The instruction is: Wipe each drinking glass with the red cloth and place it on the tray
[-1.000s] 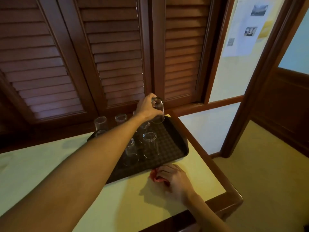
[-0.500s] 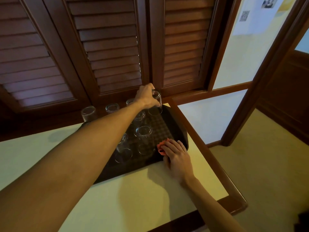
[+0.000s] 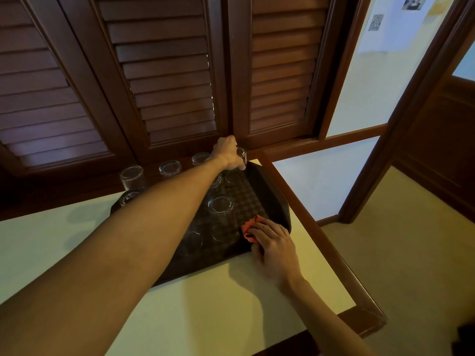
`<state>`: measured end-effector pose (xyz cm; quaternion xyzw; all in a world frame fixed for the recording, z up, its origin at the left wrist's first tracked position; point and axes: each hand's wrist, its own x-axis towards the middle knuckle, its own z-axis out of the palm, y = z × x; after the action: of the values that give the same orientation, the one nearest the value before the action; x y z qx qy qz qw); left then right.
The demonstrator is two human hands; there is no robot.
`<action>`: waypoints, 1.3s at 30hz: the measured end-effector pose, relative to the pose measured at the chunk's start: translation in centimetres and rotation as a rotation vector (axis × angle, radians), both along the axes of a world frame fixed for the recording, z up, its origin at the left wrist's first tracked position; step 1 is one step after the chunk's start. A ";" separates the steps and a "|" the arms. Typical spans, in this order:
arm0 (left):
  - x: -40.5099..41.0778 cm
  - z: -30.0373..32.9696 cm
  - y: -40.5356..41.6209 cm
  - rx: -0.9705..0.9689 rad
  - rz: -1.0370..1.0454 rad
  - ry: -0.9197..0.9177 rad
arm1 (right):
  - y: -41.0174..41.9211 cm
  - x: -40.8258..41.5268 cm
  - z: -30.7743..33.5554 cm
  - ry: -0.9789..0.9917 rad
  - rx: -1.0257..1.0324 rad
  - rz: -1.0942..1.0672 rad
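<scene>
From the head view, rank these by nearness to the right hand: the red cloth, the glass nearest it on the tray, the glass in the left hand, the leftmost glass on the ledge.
1. red cloth: in the right hand.
2. nearest tray glass: just left of the cloth.
3. held glass: in the left hand, at the tray's far corner.
4. leftmost ledge glass: far left.

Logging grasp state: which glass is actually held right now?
The glass at the tray's far right corner, gripped by the left hand; the others stand free.

Tray [image 3: 272, 196] partly hidden beneath left forearm; cloth [image 3: 250, 226] mostly covered by right hand [image 3: 276, 249]; far glass [image 3: 241, 153] masked by left hand [image 3: 227, 154].
</scene>
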<state>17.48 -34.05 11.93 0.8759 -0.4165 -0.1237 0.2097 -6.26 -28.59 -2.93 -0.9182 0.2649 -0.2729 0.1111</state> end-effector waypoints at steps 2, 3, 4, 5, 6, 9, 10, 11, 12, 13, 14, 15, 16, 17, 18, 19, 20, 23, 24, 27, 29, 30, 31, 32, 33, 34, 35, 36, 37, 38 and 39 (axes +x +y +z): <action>0.0 -0.4 0.0 0.003 0.008 0.008 | 0.1 0.0 0.1 0.004 0.004 -0.004; 0.0 -0.5 0.0 0.001 0.015 0.015 | 0.1 0.0 0.0 0.000 0.001 -0.004; 0.1 -0.6 0.0 -0.002 0.020 0.022 | 0.1 0.0 0.1 -0.001 0.000 -0.005; 0.1 -0.7 -0.1 -0.007 0.026 0.027 | 0.1 0.0 0.1 -0.003 0.000 -0.005; 0.2 -0.8 -0.2 -0.009 0.030 0.030 | 0.1 0.0 0.1 -0.004 0.001 -0.005; 0.3 -0.9 -0.3 -0.013 0.039 0.042 | 0.1 0.0 -0.1 0.002 -0.006 -0.011; 0.4 -1.0 -0.3 -0.015 0.038 0.042 | 0.1 0.0 -0.2 0.004 -0.002 -0.014; 0.4 -1.0 -0.4 -0.018 0.038 0.043 | 0.0 0.0 -0.2 0.004 -0.002 -0.013; 0.4 -1.1 -0.4 -0.017 0.036 0.043 | 0.0 0.0 -0.2 0.005 -0.006 -0.010; 0.4 -1.1 -0.4 -0.014 0.032 0.043 | -0.1 0.0 -0.2 0.006 -0.009 -0.007; 0.4 -1.0 -0.4 -0.011 0.025 0.044 | -0.1 -0.1 -0.2 0.006 -0.012 -0.004; 0.5 -1.0 -0.3 -0.013 0.014 0.048 | -0.1 -0.1 -0.1 0.002 -0.015 -0.002; 0.5 -0.8 -0.3 -0.023 0.003 0.049 | -0.1 -0.1 -0.1 -0.004 -0.015 0.000; 0.5 -0.6 -0.1 -0.044 -0.005 0.046 | -0.1 -0.1 0.0 -0.015 -0.011 0.003; 0.4 -0.3 0.1 -0.077 -0.007 0.033 | -0.1 -0.1 0.0 -0.030 -0.007 0.007; 0.4 0.0 0.5 -0.119 -0.004 0.015 | -0.1 -0.2 0.1 -0.042 -0.004 0.014; 0.3 0.3 1.1 -0.165 -0.002 -0.002 | -0.1 -0.2 0.2 -0.047 0.001 0.022; -0.4 1.6 4.2 -0.335 0.021 -0.016 | 0.1 -0.2 0.3 -0.020 0.040 0.036; -0.7 2.1 5.8 -0.405 0.029 -0.022 | 0.1 -0.2 0.3 -0.005 0.065 0.031; -1.4 3.5 11.7 -0.617 0.056 -0.051 | 0.8 -0.8 0.9 -0.080 0.055 -0.008; -1.5 3.9 17.0 -0.719 0.083 -0.076 | 2.5 -1.5 1.3 -0.239 -0.018 -0.053; -1.4 4.0 19.7 -0.757 0.102 -0.099 | 4.0 -1.6 1.4 -0.316 -0.052 -0.055; -1.2 3.9 22.4 -0.791 0.122 -0.120 | 5.9 -1.5 1.4 -0.362 -0.077 -0.035; -0.9 3.6 25.2 -0.822 0.143 -0.142 | 8.1 -1.1 1.3 -0.381 -0.091 0.000; -0.6 3.2 27.9 -0.856 0.163 -0.170 | 10.7 -0.3 1.1 -0.378 -0.099 0.044; -0.2 2.7 30.6 -0.887 0.192 -0.201 | 13.5 0.8 1.0 -0.362 -0.111 0.096; 0.4 2.1 33.3 -0.917 0.230 -0.233 | 16.4 2.2 1.0 -0.338 -0.130 0.155; 1.0 1.4 35.9 -0.939 0.278 -0.269 | 19.3 3.9 0.9 -0.311 -0.145 0.212; 1.6 0.6 38.5 -0.956 0.334 -0.306 | 22.0 5.7 0.9 -0.286 -0.147 0.264; 2.4 -0.2 41.1 -0.966 0.399 -0.343 | 24.6 7.6 0.9 -0.264 -0.138 0.311; 3.3 -0.9 43.7 -0.970 0.466 -0.384 | 27.0 9.4 1.0 -0.248 -0.125 0.350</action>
<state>20.78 9.69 11.02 0.7548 -0.2522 0.2926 0.5302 3.18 -1.60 -1.90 -0.9147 0.0681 -0.3761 0.1312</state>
